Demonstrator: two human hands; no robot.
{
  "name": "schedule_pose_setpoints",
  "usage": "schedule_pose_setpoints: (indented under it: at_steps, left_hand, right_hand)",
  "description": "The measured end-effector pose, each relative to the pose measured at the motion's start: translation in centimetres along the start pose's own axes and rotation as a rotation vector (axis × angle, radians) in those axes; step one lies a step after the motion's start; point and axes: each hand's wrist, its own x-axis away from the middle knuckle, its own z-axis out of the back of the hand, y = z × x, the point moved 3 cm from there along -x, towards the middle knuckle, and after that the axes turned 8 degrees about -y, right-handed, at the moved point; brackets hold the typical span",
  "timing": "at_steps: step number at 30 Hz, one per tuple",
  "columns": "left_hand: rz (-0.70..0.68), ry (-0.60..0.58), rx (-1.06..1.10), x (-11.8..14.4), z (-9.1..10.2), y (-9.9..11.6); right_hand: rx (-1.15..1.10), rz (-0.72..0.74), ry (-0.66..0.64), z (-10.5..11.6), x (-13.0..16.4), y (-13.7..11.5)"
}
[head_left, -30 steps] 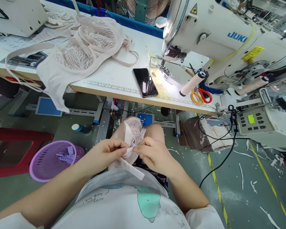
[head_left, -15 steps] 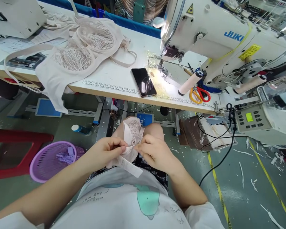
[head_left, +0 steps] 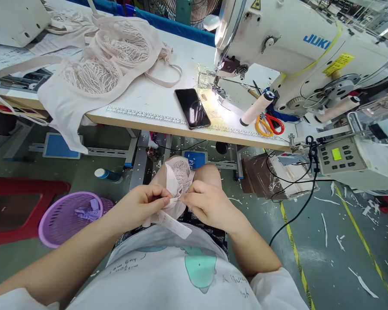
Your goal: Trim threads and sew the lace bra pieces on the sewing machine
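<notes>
The person sits back from the counter [head_left: 148,105] with a small pale lace garment [head_left: 178,178] on the lap, draped over the knees. Both hands meet over its near edge: the left hand [head_left: 141,206] pinches the fabric between thumb and fingertips, and the right hand [head_left: 204,204] pinches it just beside, so each grip is clenched on the garment and the fingertips nearly touch. A white strip [head_left: 174,224], a label or band, hangs from the pinched spot toward the person's shirt. What sits between the fingertips is too small to tell; it may be a thread end or a seam. Judging from this, the step in hand is fine finger work on that edge, such as picking at or lining up a seam where the strip joins. A next move here would call for a steady pinch from the left hand while the right works in small pulls, keeping the lace from stretching. On the counter, far from the hands, lies a pile of similar garments [head_left: 93,73] at the left, a phone [head_left: 192,108] in the middle, and scissors [head_left: 270,125] beside a thread cone [head_left: 256,108] under the sewing machine [head_left: 297,56] at the right. A purple basket [head_left: 69,217] stands on the floor [head_left: 310,258] at the near left.
</notes>
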Motion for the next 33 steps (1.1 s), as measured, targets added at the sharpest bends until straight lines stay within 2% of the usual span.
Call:
schedule_pose_setpoints:
  at_steps: [7,17,23,27,31,33]
  left_hand:
    - [-0.014,-0.011,-0.003,-0.1,-0.1,0.4]
    - [0.025,-0.002,0.006,-0.1,-0.4,0.3]
    - [0.061,-0.005,-0.058,-0.1,-0.5,0.7]
    - [0.078,-0.108,-0.079,-0.4,-0.4,0.7]
    - [0.064,-0.210,-0.019,-0.6,0.0,0.7]
    - [0.101,-0.263,0.037,-0.6,0.1,0.6]
  right_hand:
    - [0.018,0.014,0.018,0.2,0.1,-0.1]
    - [0.020,-0.006,-0.058,-0.4,0.0,0.2]
    - [0.107,-0.017,-0.128,-0.1,-0.1,-0.1]
    - [0.143,0.042,-0.166,0.2,-0.4,0.2]
    - [-0.065,0.095,-0.135,0.3,-0.4,1.0]
    - [-0.135,0.112,-0.123,0.2,-0.4,1.3]
